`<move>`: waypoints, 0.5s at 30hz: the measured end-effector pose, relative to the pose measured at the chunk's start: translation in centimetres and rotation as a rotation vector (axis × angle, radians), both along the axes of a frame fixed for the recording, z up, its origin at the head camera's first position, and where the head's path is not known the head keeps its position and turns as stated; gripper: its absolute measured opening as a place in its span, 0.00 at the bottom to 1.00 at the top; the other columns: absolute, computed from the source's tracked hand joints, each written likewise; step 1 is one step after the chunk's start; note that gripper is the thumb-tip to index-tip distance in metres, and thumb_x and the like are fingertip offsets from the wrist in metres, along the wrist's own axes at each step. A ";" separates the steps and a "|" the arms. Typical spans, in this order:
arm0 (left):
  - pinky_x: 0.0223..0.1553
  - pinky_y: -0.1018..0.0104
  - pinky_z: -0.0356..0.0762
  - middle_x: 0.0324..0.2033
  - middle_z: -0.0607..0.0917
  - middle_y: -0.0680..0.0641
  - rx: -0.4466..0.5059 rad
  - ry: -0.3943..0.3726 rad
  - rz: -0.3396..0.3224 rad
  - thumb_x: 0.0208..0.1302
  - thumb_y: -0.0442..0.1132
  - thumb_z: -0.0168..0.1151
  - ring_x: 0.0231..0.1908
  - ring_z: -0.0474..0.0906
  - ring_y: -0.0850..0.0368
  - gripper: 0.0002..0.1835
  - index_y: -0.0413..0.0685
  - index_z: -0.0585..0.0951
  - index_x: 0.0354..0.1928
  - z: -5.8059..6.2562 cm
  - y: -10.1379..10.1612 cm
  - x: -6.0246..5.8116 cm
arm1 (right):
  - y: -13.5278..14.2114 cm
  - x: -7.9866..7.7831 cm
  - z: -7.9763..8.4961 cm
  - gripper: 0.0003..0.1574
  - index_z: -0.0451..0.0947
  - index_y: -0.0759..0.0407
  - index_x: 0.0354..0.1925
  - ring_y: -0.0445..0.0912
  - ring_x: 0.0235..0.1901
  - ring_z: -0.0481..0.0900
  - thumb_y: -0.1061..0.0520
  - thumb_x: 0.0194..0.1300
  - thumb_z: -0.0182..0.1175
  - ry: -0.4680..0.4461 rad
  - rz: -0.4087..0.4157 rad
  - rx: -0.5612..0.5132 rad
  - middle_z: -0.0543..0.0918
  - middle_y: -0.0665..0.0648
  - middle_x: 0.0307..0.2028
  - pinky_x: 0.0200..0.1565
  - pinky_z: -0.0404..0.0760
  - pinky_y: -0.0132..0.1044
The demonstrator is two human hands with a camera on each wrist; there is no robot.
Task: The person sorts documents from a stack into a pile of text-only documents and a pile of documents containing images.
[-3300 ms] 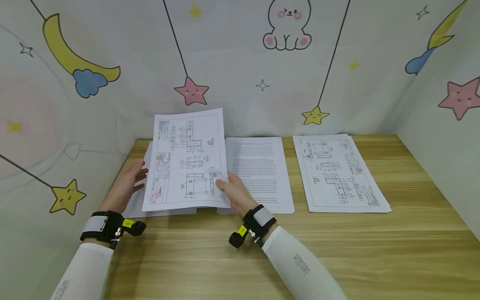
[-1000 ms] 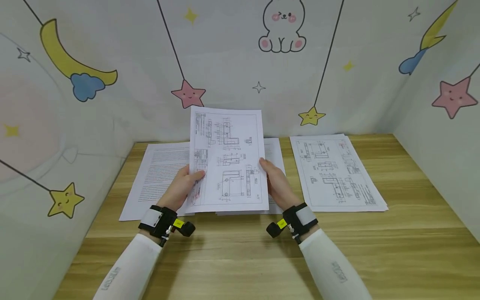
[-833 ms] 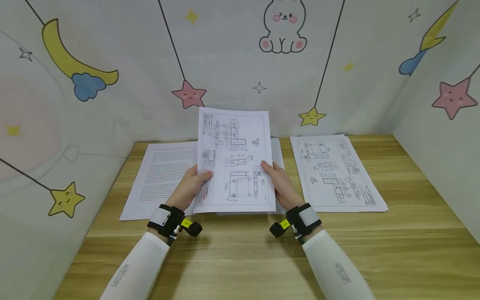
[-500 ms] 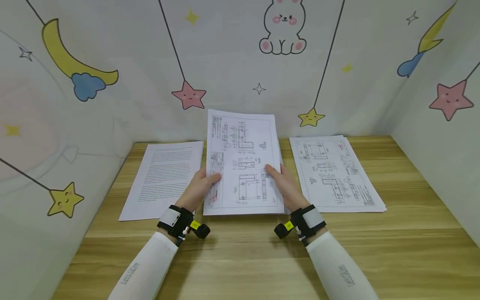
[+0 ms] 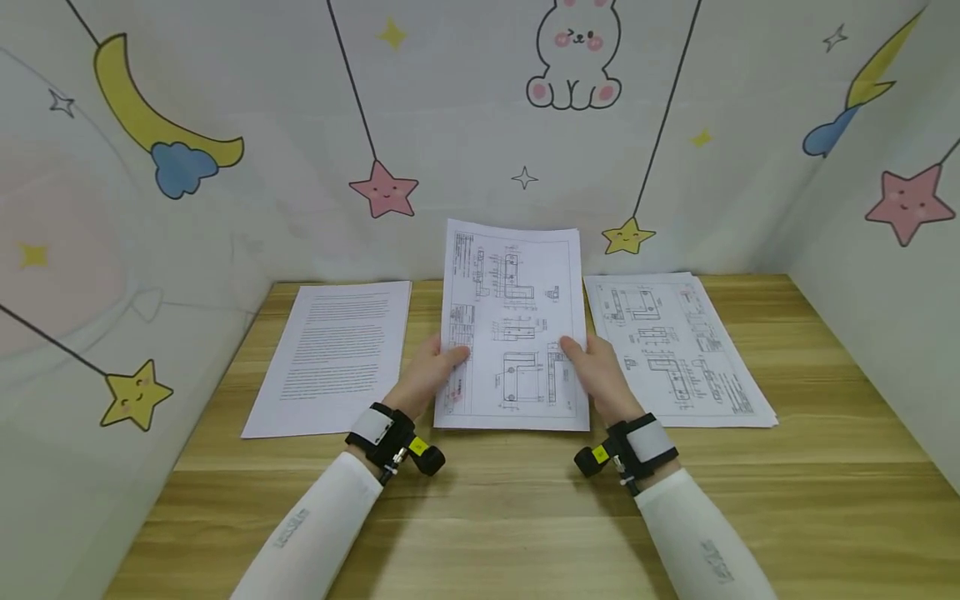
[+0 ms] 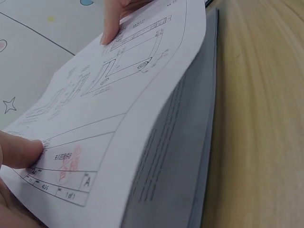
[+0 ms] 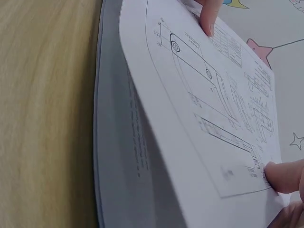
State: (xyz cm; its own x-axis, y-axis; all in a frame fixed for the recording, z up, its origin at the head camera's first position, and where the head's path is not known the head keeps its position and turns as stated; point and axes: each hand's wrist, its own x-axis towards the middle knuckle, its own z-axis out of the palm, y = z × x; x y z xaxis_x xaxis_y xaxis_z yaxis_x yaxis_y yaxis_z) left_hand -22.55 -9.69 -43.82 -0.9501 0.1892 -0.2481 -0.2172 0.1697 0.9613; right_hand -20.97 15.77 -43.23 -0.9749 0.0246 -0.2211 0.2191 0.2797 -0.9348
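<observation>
From the head view, both hands have a grip on one drawing sheet, raised at the middle of the wooden table: the left hand pinches its edge at eight o'clock, thumb on top, and the right hand pinches it at four o'clock in the same way. That view also takes in a stack of text pages at nine o'clock from the sheet and a stack of drawings at three o'clock, close by the right hand, while a wall rabbit sits towards twelve. What the sheet covers there, the wrist views reveal: shadowed printed paper lies beneath, with a gap under the sheet's curling near edge. Only the left wrist view makes the red stamp distinct, near the left thumb; the right wrist view gives the round holes of a drawn part up close.
</observation>
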 end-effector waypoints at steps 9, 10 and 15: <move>0.35 0.64 0.78 0.43 0.84 0.47 0.004 0.005 -0.045 0.68 0.45 0.50 0.38 0.83 0.53 0.16 0.62 0.70 0.57 0.1 2.6 -0.4 | 1.4 -0.6 -0.4 0.24 0.69 0.60 0.54 0.48 0.30 0.81 0.46 0.72 0.40 0.128 -0.076 0.174 0.81 0.61 0.37 0.27 0.77 0.36; 0.35 0.64 0.78 0.43 0.84 0.47 0.005 0.005 -0.049 0.68 0.45 0.50 0.37 0.83 0.53 0.16 0.62 0.70 0.57 0.1 2.9 -0.4 | 1.6 -0.6 -0.4 0.24 0.69 0.60 0.54 0.48 0.29 0.80 0.46 0.73 0.40 0.135 -0.083 0.191 0.81 0.61 0.36 0.26 0.75 0.35; 0.34 0.65 0.78 0.43 0.84 0.47 0.003 0.006 -0.082 0.68 0.43 0.49 0.36 0.83 0.53 0.15 0.60 0.71 0.56 -0.2 4.5 -0.6 | 3.3 -0.6 -0.4 0.23 0.69 0.62 0.52 0.47 0.25 0.76 0.47 0.72 0.40 0.120 -0.112 0.215 0.79 0.61 0.35 0.22 0.71 0.33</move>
State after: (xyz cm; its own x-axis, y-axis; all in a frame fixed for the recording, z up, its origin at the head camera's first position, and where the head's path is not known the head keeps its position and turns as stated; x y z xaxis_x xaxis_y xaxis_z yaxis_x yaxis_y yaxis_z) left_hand -23.15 -5.17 -44.01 -0.9331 0.2667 -0.2413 -0.1966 0.1837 0.9631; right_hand -21.60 19.03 -43.62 -0.9824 0.1678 -0.0826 0.1514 0.4546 -0.8777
